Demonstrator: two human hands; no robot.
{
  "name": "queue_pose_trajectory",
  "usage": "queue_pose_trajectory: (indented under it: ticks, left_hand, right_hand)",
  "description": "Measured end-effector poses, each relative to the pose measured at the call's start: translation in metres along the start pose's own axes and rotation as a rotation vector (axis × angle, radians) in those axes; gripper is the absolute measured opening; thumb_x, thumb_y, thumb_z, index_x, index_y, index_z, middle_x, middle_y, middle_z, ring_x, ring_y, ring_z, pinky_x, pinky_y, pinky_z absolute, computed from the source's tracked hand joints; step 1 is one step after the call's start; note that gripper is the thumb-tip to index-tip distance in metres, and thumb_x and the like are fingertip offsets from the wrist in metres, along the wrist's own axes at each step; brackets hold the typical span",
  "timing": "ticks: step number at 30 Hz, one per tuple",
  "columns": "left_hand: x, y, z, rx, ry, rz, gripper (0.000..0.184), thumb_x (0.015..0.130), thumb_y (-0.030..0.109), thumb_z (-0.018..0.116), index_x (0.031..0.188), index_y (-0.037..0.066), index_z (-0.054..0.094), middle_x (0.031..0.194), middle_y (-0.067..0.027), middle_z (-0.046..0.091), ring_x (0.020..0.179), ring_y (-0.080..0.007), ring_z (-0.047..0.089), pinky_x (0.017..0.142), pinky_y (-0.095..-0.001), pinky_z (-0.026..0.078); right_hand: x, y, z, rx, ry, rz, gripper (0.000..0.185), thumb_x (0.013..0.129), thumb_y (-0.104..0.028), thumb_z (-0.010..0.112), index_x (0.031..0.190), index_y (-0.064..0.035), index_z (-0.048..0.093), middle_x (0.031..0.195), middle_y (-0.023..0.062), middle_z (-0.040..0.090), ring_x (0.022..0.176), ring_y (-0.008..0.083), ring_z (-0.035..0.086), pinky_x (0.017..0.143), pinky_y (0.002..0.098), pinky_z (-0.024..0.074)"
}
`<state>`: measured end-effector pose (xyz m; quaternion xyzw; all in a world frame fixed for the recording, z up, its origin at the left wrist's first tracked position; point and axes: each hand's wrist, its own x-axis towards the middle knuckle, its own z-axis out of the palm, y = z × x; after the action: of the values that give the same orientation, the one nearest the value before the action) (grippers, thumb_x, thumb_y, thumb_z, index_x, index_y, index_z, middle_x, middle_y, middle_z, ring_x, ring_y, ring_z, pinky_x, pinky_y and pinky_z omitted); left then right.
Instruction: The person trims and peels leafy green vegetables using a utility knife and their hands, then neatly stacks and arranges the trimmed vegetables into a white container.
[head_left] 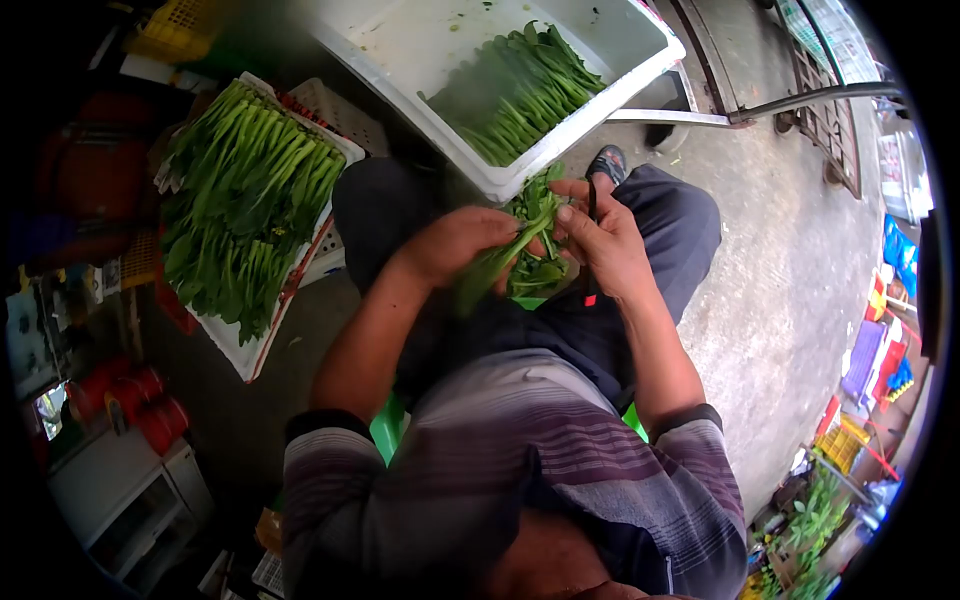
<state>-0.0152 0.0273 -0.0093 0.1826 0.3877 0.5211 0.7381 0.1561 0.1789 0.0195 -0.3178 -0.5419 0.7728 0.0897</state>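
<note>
Over my lap, my left hand (462, 242) is closed on a leafy green stalk (540, 218), which looks like choy sum. My right hand (606, 242) pinches the same stalk near its upper end with thumb and fingers. A thin dark strip (591, 200) shows at the right fingers; its kind cannot be made out. Below the hands lie loose green leaves (540, 272), partly hidden by the fingers. Just ahead stands a white foam box (440, 118) with a row of greens (530, 90) laid along one side.
To the left, a foam tray (242, 358) carries a large heap of flowering greens (250, 190). A metal-framed cart (720, 115) stands at the upper right on the concrete floor (770, 290). Red containers (135, 400) and a white cabinet (130, 495) are at the lower left.
</note>
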Motion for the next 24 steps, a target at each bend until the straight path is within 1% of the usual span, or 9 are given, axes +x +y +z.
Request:
queue_pose_trajectory:
  ticks: [3,6,9,11,13,14,19,21,24]
  left_hand:
    - [0.001,-0.001,0.000,-0.005,-0.015,0.011,0.044,0.104,0.031,0.048,0.115,-0.009,0.064,0.070,-0.0068,0.061,0.055,-0.0151,0.057,0.060,-0.0346,0.055]
    - [-0.008,0.006,0.003,-0.074,0.080,-0.024,0.041,0.104,0.029,0.049,0.115,-0.008,0.064,0.079,-0.0094,0.066,0.062,-0.0154,0.062,0.064,-0.0334,0.056]
    - [-0.015,0.005,-0.011,0.317,0.357,0.358,0.037,0.104,0.028,0.050,0.113,-0.005,0.065,0.090,-0.0110,0.070,0.076,-0.0166,0.068,0.074,-0.0324,0.057]
    - [-0.030,0.019,-0.017,0.381,0.472,0.378,0.029,0.104,0.023,0.053,0.110,-0.003,0.065,0.100,-0.0102,0.071,0.093,-0.0186,0.069,0.085,-0.0328,0.055]
    - [-0.034,0.012,-0.023,0.211,0.570,0.554,0.027,0.103,0.021,0.054,0.110,-0.002,0.065,0.102,-0.0095,0.071,0.095,-0.0185,0.068,0.087,-0.0326,0.054]
    - [-0.034,0.005,-0.019,0.279,0.584,0.613,0.024,0.101,0.016,0.059,0.115,-0.002,0.063,0.110,-0.0097,0.070,0.100,-0.0177,0.066,0.089,-0.0313,0.053]
    - [-0.033,-0.010,0.015,0.246,0.464,0.654,0.033,0.093,0.000,0.066,0.125,0.001,0.059,0.122,-0.0103,0.065,0.107,-0.0149,0.063,0.092,-0.0294,0.052]
    - [-0.037,-0.014,0.021,0.253,0.503,0.722,0.028,0.092,-0.003,0.066,0.119,0.001,0.062,0.120,-0.0094,0.066,0.105,-0.0136,0.063,0.090,-0.0274,0.052]
    - [-0.056,-0.009,0.021,0.249,0.632,0.646,0.019,0.091,-0.002,0.067,0.110,0.000,0.065,0.109,-0.0095,0.068,0.094,-0.0139,0.066,0.082,-0.0267,0.055]
  right_hand:
    - [0.008,0.007,-0.005,0.090,-0.078,0.085,0.027,0.096,-0.020,0.066,0.115,-0.0009,0.063,0.077,0.0001,0.059,0.061,0.0052,0.052,0.057,0.0216,0.0473]
    - [0.010,0.011,-0.009,0.178,-0.089,0.102,0.021,0.095,-0.021,0.067,0.105,-0.0022,0.063,0.077,0.0044,0.063,0.054,0.0066,0.052,0.055,0.0239,0.0494]
    - [0.011,0.006,-0.012,0.242,0.054,0.146,0.018,0.095,-0.021,0.067,0.095,-0.0035,0.061,0.077,0.0092,0.066,0.049,0.0086,0.050,0.054,0.0263,0.0509]
    - [0.013,0.004,-0.015,0.286,0.131,0.140,0.017,0.095,-0.021,0.066,0.094,-0.0053,0.060,0.076,0.0099,0.066,0.047,0.0095,0.050,0.053,0.0261,0.0516]
    - [0.018,0.002,-0.016,0.324,0.177,0.133,0.017,0.095,-0.021,0.066,0.093,-0.0065,0.058,0.077,0.0116,0.066,0.047,0.0101,0.049,0.053,0.0271,0.0521]
    - [0.018,0.001,-0.014,0.344,0.187,0.131,0.017,0.095,-0.021,0.067,0.093,-0.0067,0.057,0.078,0.0129,0.066,0.047,0.0102,0.049,0.054,0.0281,0.0523]
    - [0.022,0.012,-0.007,0.474,0.172,0.118,0.017,0.095,-0.020,0.066,0.097,-0.0092,0.053,0.080,0.0163,0.067,0.047,0.0116,0.049,0.053,0.0316,0.0531]
    - [0.020,0.008,0.001,0.538,0.137,0.085,0.010,0.097,-0.020,0.064,0.100,-0.0137,0.056,0.079,0.0144,0.070,0.045,0.0123,0.047,0.051,0.0318,0.0517]
    - [0.022,0.005,0.014,0.536,0.055,0.052,0.013,0.097,-0.021,0.063,0.103,-0.0132,0.055,0.079,0.0138,0.070,0.044,0.0126,0.048,0.049,0.0306,0.0516]
